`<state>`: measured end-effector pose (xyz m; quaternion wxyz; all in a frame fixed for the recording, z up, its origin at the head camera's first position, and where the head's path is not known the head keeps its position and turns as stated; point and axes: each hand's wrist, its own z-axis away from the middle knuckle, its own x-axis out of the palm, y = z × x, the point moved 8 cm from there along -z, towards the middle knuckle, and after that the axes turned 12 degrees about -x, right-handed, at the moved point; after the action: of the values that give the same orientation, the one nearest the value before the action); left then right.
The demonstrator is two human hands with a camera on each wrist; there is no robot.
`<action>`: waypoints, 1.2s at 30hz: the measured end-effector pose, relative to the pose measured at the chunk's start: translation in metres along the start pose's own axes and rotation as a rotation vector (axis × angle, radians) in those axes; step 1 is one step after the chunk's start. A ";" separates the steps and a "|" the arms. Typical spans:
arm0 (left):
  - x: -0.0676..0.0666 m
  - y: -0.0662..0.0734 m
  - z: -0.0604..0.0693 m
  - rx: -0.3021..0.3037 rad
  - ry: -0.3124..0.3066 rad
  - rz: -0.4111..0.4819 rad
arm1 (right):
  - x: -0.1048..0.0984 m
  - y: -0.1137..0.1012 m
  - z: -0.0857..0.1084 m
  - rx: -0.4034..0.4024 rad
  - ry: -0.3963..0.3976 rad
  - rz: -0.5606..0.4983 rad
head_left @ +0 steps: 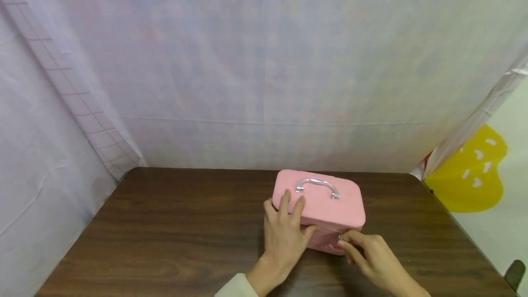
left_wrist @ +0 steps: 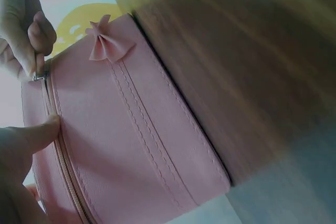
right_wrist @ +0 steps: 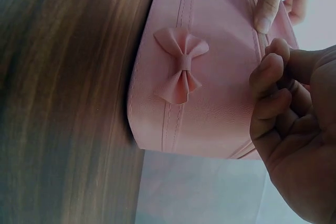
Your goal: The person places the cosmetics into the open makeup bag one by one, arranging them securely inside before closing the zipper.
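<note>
A pink vanity case (head_left: 321, 212) with a silver handle (head_left: 317, 181) on its lid stands upright on the table. My left hand (head_left: 282, 235) rests on its near left part, fingers spread over the lid and thumb pressing beside the zipper (left_wrist: 66, 166). With thumb and forefinger, my right hand (head_left: 373, 255) pinches the metal zipper pull (left_wrist: 39, 76) toward the right of the front side. In the right wrist view, the curled fingers hide the pull. A pink bow (right_wrist: 184, 62) decorates the case below the zipper. The zipper looks closed in the left wrist view, left of the pull.
The dark wooden table (head_left: 165, 228) reaches back to a pale hanging curtain (head_left: 247, 81). Beyond its right edge is a yellow shape with white marks (head_left: 466, 178). A dark rounded object (head_left: 514, 274) shows at the lower right.
</note>
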<state>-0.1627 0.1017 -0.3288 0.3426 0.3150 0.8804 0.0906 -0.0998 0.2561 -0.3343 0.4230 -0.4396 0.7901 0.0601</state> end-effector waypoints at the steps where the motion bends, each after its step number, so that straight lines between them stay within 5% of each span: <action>1: 0.000 0.000 -0.001 0.008 -0.019 -0.006 | 0.000 0.000 0.000 -0.001 -0.002 -0.003; 8: -0.008 -0.005 -0.023 0.123 -0.254 -0.040 | -0.001 -0.002 -0.001 -0.059 -0.011 -0.048; 14: -0.015 -0.027 -0.060 0.199 -0.334 0.181 | 0.003 -0.002 -0.002 -0.071 -0.049 -0.093; 17: -0.001 -0.032 -0.072 0.279 -0.465 0.241 | 0.003 -0.003 -0.001 -0.076 -0.052 -0.080; 20: 0.018 -0.031 -0.071 0.365 -0.631 0.193 | 0.001 -0.002 0.000 -0.069 -0.050 -0.074; 24: 0.034 -0.033 -0.066 0.387 -0.752 0.147 | 0.001 -0.003 0.003 -0.069 -0.046 -0.073; 28: 0.039 -0.036 -0.064 0.378 -0.777 0.120 | 0.000 -0.003 0.003 -0.076 -0.047 -0.076; 36: 0.036 -0.038 -0.062 0.372 -0.693 0.090 | 0.000 -0.003 0.001 -0.055 -0.058 -0.085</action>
<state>-0.2422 0.0975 -0.3163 0.5524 0.4219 0.6992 -0.1674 -0.0970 0.2549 -0.3346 0.4356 -0.4823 0.7561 0.0768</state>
